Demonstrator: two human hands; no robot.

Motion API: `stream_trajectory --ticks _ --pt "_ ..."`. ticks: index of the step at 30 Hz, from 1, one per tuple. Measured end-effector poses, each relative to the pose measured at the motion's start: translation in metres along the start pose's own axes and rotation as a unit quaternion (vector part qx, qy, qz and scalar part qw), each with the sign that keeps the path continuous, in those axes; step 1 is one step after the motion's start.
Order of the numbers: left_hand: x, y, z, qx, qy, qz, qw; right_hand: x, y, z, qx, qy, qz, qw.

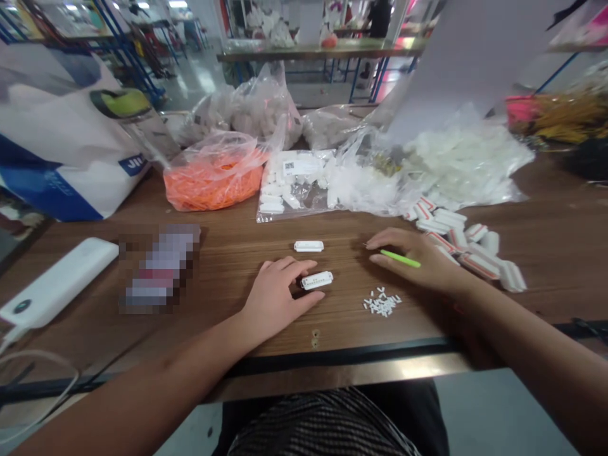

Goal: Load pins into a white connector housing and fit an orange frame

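Note:
My left hand (278,294) rests on the wooden table with thumb and fingers closed around the left end of a small white plastic housing (317,280). A row of tiny dark marks or holes runs along its top. A second white housing (308,246) lies just beyond it. My right hand (408,253) pinches a slim lime-green tool (400,258); a thin tip seems to stick out past the fingertips, too fine to identify. Below that hand, apart from it, is a small heap of tiny white pieces (381,303).
Finished-looking white blocks with orange strips (479,256) are piled at right. Behind stand bags of orange parts (216,174), white parts (285,187) and translucent parts (465,158). At left are a blurred phone (164,266), white power bank (61,282), bottle (137,123) and large bag (61,145).

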State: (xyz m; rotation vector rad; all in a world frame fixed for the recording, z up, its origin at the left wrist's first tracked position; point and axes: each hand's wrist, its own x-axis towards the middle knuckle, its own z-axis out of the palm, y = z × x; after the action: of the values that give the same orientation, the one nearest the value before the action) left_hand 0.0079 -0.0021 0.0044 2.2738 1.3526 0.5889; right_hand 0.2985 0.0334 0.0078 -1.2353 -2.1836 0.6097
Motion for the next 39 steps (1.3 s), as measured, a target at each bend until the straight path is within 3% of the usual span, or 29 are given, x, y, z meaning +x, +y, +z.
stream_trajectory --ticks 4,12,16,24,30,32,37,39 --pt "0.0 -0.006 0.003 0.006 -0.007 0.048 0.999 -0.015 0.011 -0.01 -0.082 0.031 -0.014 0.996" --pt "0.001 -0.009 0.003 -0.003 -0.012 0.045 0.999 -0.074 0.02 -0.058 -0.163 0.021 0.082 0.983" --pt "0.002 -0.009 0.002 -0.003 -0.013 0.045 0.999 -0.095 0.017 -0.066 -0.192 0.011 0.131 0.973" --pt "0.002 -0.011 0.003 -0.001 -0.018 0.05 0.999 -0.094 0.018 -0.055 -0.209 -0.011 0.115 0.971" --pt "0.001 -0.011 0.005 -0.001 -0.025 0.071 0.997 -0.078 0.007 -0.052 -0.281 -0.099 0.128 0.946" --pt "0.0 -0.009 0.004 0.001 -0.031 0.078 0.996 -0.073 0.002 -0.051 -0.259 -0.07 0.136 0.954" --pt "0.001 -0.007 0.003 -0.013 -0.022 0.083 0.996 -0.058 -0.003 -0.03 -0.193 0.12 0.098 0.969" --pt "0.001 -0.008 0.003 -0.023 -0.007 0.087 0.996 -0.05 -0.002 -0.016 -0.208 0.14 0.078 0.965"
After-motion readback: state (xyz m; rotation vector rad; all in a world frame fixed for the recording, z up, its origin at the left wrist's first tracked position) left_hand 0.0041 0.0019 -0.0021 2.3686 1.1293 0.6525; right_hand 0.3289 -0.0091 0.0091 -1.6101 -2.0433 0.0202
